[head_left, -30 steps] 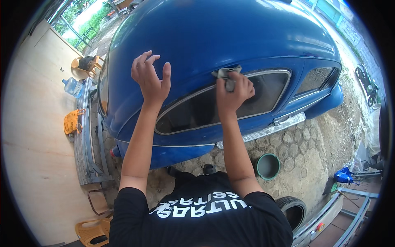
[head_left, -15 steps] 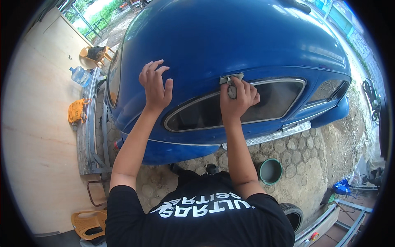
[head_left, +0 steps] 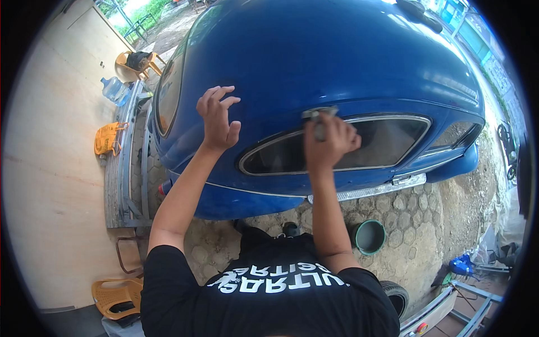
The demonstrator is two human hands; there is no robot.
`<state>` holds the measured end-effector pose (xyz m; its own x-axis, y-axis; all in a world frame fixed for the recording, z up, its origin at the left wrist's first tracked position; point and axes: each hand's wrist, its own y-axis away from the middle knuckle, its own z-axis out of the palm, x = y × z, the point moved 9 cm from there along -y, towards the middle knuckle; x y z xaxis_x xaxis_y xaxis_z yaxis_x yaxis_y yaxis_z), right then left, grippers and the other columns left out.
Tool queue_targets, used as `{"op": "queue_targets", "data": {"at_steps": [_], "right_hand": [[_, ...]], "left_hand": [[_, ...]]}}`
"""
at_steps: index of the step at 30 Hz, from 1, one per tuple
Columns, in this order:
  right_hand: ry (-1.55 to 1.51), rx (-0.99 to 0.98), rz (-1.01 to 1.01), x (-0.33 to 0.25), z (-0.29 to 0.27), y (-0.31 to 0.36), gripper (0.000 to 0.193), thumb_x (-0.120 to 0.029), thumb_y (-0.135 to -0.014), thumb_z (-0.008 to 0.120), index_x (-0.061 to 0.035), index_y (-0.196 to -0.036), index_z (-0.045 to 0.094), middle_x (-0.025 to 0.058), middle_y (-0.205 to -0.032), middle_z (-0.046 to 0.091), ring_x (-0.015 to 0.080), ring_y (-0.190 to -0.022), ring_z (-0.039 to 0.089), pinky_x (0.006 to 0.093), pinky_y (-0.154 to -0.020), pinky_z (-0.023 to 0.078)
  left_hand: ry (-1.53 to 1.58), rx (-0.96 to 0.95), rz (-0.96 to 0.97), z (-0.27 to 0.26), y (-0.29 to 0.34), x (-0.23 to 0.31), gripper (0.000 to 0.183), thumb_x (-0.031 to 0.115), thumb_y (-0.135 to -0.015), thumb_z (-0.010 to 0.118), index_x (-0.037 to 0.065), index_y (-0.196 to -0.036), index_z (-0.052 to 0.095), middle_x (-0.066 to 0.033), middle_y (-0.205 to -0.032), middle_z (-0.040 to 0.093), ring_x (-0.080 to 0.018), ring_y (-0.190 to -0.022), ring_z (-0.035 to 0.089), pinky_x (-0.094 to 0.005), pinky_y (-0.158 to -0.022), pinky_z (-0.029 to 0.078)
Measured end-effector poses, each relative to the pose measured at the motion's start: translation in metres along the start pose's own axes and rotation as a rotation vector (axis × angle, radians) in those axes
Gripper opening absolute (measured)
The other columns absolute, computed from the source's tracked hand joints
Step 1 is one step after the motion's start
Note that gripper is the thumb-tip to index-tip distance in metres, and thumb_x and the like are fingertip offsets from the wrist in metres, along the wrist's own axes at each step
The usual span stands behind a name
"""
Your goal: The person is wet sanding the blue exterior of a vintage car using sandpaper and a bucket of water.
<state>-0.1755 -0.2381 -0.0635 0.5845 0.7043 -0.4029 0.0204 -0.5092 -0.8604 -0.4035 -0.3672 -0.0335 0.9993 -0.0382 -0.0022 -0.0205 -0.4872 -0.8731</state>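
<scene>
A blue rounded car (head_left: 269,62) fills the middle and top of the view. My right hand (head_left: 328,143), smeared by motion, grips a folded grey-green rag (head_left: 320,123) against the body at the upper edge of the dark side window (head_left: 382,143). The rag's fine detail is blurred, and part of it is hidden by my fingers. Farther left, my left hand (head_left: 218,121) is held up over the blue panel with fingers spread and slightly bent, nothing in it. Whether it touches the paint I cannot tell.
A green-rimmed bucket (head_left: 369,237) stands on the paving to the right of my legs, with a tyre (head_left: 394,297) nearer me. Along the left run a metal frame (head_left: 124,168), an orange bag (head_left: 106,139), a water jug (head_left: 115,91) and a plastic chair (head_left: 118,297).
The car and surroundings have shifted slightly in the view. My right hand has moved a little down and right with the rag, now blurred. My left hand stays spread.
</scene>
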Motion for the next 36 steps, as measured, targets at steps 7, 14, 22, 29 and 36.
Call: {"op": "queue_targets", "data": {"at_steps": [7,14,22,29,36], "right_hand": [[-0.087,-0.038,-0.069,-0.057,0.029,0.055,0.027,-0.022,-0.076,0.081,-0.0215,-0.102,0.074,-0.0024,-0.096,0.068,0.0225,-0.100,0.060,0.0441,-0.095,0.031],[-0.137,-0.246,-0.354,-0.133,0.067,0.133,0.019,-0.026,-0.081,0.076,-0.0237,-0.100,0.071,-0.0050,-0.091,0.065,0.0186,-0.099,0.060,0.0445,-0.095,0.032],[0.126,0.297,0.161,-0.067,0.035,0.080,0.022,-0.020,-0.082,0.075,-0.0131,-0.103,0.072,0.0037,-0.095,0.067,0.0253,-0.099,0.058,0.0438,-0.094,0.030],[0.070,-0.145,-0.313,-0.185,0.086,0.182,0.017,-0.023,-0.083,0.076,-0.0206,-0.099,0.071,-0.0013,-0.093,0.064,0.0219,-0.096,0.060,0.0438,-0.096,0.031],[0.142,-0.017,0.039,-0.123,0.067,0.127,0.023,-0.026,-0.084,0.076,-0.0158,-0.103,0.070,0.0051,-0.102,0.065,0.0264,-0.105,0.059,0.0463,-0.099,0.031]], "left_hand": [[-0.027,-0.076,-0.090,0.002,0.049,-0.041,0.065,0.052,-0.109,0.023,0.001,-0.116,0.062,-0.0180,-0.134,0.060,-0.0384,-0.136,0.041,-0.0498,-0.116,0.023],[0.130,-0.029,-0.071,-0.015,0.068,-0.057,0.063,0.055,-0.109,0.024,0.005,-0.115,0.062,-0.0150,-0.133,0.061,-0.0357,-0.133,0.044,-0.0497,-0.112,0.024],[0.084,-0.068,-0.074,-0.020,0.148,-0.101,0.063,0.059,-0.108,0.022,0.008,-0.120,0.057,-0.0172,-0.139,0.055,-0.0340,-0.132,0.045,-0.0494,-0.108,0.025],[0.098,0.143,-0.031,-0.025,0.158,-0.099,0.055,0.052,-0.111,0.018,0.008,-0.121,0.049,-0.0217,-0.140,0.052,-0.0377,-0.132,0.044,-0.0508,-0.109,0.025],[0.111,0.111,-0.199,-0.041,0.187,-0.103,0.033,0.036,-0.110,0.040,0.007,-0.119,0.051,-0.0205,-0.137,0.054,-0.0375,-0.129,0.046,-0.0495,-0.109,0.025]]}}
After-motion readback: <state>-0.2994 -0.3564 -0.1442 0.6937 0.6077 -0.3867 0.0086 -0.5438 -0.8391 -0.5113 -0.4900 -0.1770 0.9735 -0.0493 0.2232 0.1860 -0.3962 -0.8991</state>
